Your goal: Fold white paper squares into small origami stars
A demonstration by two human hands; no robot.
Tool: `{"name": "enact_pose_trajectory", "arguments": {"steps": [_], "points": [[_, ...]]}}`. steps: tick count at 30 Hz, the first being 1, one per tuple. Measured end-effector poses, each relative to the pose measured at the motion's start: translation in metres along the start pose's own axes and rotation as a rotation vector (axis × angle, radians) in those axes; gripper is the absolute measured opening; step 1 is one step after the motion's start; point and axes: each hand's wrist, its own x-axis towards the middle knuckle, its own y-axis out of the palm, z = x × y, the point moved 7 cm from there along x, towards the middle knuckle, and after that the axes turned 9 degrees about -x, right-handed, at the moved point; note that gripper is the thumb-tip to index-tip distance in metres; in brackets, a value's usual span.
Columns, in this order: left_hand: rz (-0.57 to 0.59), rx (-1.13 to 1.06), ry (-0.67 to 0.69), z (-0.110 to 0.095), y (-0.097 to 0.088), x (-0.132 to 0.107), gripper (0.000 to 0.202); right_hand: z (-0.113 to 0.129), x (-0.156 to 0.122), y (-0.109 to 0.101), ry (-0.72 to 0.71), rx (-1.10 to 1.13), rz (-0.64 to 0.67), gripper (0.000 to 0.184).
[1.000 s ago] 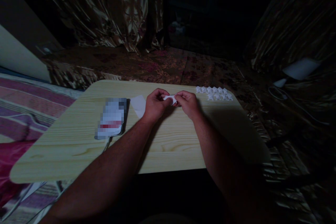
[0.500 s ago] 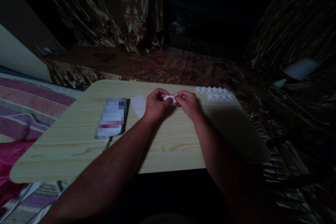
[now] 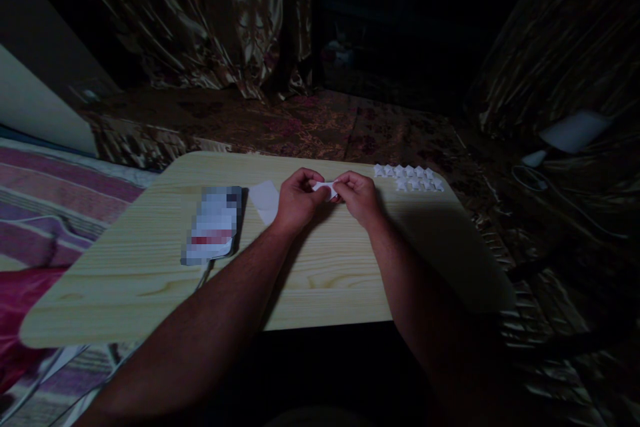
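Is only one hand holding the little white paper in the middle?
No, the left hand and the right hand both hold the little white paper, one at each end.

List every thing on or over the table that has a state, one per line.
Left hand: pinching white paper.
Right hand: pinching the same paper.
White paper: held between both hands.
Loose sheet: lying on the table.
Paper stars: folded, in two rows.
Pixelated device: lying down, cable at near end.
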Motion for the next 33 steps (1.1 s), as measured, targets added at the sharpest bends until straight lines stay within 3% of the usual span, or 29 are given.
{"name": "enact_pose_trajectory", "arguments": {"steps": [14,22,28,33], "points": [[0.042,0.009,0.009,-0.001,0.002,0.0,0.021,0.001,-0.001,-0.001,-0.017,-0.029,0.001,0.014],[0.037,-0.197,-0.107,0.008,0.005,-0.001,0.054,0.006,-0.002,-0.003,-0.049,-0.033,-0.056,0.017],[-0.044,-0.319,-0.147,0.015,0.0,0.001,0.047,0.004,-0.001,0.002,-0.051,-0.004,-0.025,0.018],[-0.043,-0.343,-0.162,0.018,0.001,0.001,0.038,0.0,0.0,0.001,-0.066,-0.004,-0.032,0.015]]}}
